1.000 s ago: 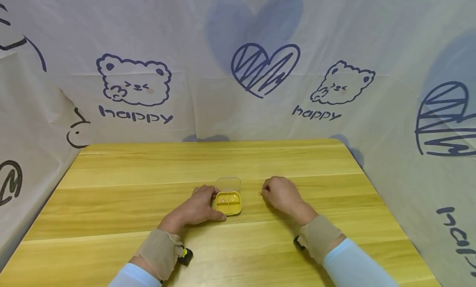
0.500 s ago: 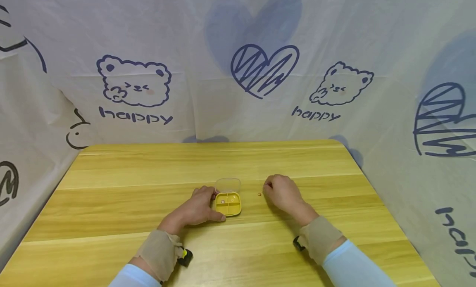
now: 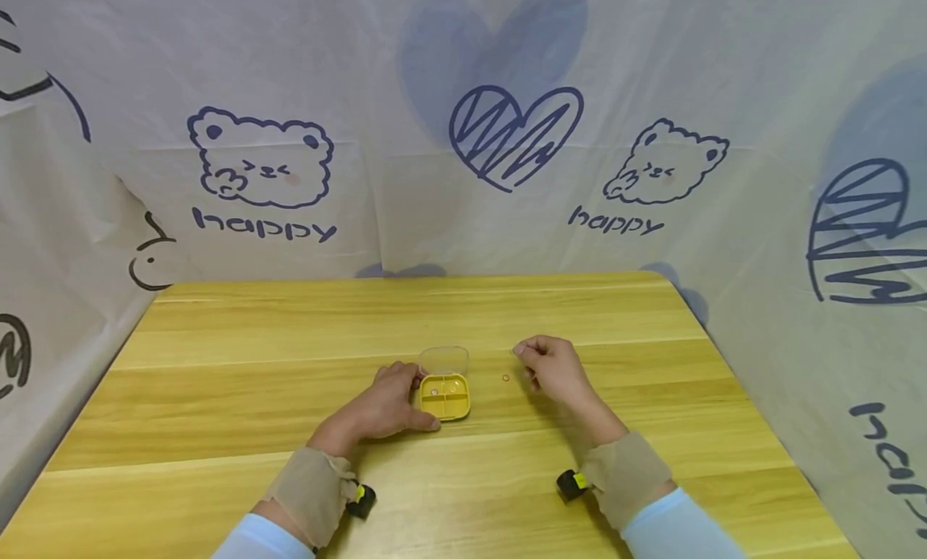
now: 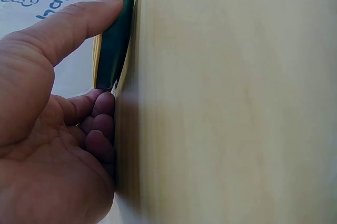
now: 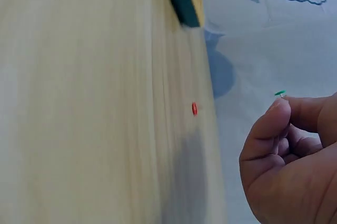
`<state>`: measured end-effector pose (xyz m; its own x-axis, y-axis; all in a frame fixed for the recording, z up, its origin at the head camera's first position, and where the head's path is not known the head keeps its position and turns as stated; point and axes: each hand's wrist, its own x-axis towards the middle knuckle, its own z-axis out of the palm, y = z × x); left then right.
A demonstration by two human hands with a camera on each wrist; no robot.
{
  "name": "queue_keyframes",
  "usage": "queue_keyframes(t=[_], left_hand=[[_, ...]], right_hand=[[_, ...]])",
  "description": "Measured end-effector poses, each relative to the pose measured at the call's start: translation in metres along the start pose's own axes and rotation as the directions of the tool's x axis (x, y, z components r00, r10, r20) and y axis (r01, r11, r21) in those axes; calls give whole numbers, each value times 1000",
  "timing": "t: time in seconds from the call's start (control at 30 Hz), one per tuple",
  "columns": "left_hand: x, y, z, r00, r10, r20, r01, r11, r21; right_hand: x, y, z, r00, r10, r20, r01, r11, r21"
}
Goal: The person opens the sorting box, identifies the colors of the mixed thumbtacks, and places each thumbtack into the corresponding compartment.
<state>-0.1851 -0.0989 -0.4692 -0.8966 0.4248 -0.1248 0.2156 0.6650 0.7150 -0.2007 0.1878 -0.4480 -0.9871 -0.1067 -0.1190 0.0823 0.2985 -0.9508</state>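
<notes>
My left hand (image 3: 391, 402) holds a small yellow pill box (image 3: 456, 404) at its left side, thumb along the near edge and fingers behind. The box stands with its clear lid (image 3: 445, 359) raised at the back. Tiny pieces lie in its two back compartments; their kind is too small to tell. In the left wrist view the box's underside (image 4: 117, 40) is dark green. My right hand (image 3: 556, 370), raised above the table, pinches a small green-headed stud (image 5: 280, 93) with a short pale stem. Below and left of it a small red disc (image 3: 505, 378) lies on the table.
Everything rests on a wood-grain table (image 3: 290, 326). A white cloth (image 3: 405, 205) printed with hearts and bears hangs behind it and along both sides. Each wrist wears a wrap with a small black camera (image 3: 571, 485).
My right hand has lifted off the table beside the red disc and turned, bringing thumb and fingertip into view with the green-headed stud. The left hand and pill box have stayed put.
</notes>
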Motion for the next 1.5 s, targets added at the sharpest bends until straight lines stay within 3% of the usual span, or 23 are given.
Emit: queue_keyframes(t=[0.1,0.17,0.3,0.47,1.0,1.5], left_hand=[[0,0,0,1000,10,-3,-10,1000,4],[0,0,0,1000,13,-3,-13,1000,7],[1,-1,1,1000,12,-2,-12,1000,10],[1,-2,1,1000,12,-5,-12,1000,19],[1,0,1,1000,18,-2,-18,1000,24],[2,0,2,1000,2,-14,-1,1000,20]], right_hand=[[-2,-1,2,998,54,17,-56,989,138],[-4,-2,5,995,90,48,-100,960,263],[-8,-3,11,983,135,124,-180,837,517],[-11,-6,19,973,144,183,-230,704,672],[-17,4,35,935,50,352,-336,447,829],[-21,10,42,895,-42,444,-420,256,871]])
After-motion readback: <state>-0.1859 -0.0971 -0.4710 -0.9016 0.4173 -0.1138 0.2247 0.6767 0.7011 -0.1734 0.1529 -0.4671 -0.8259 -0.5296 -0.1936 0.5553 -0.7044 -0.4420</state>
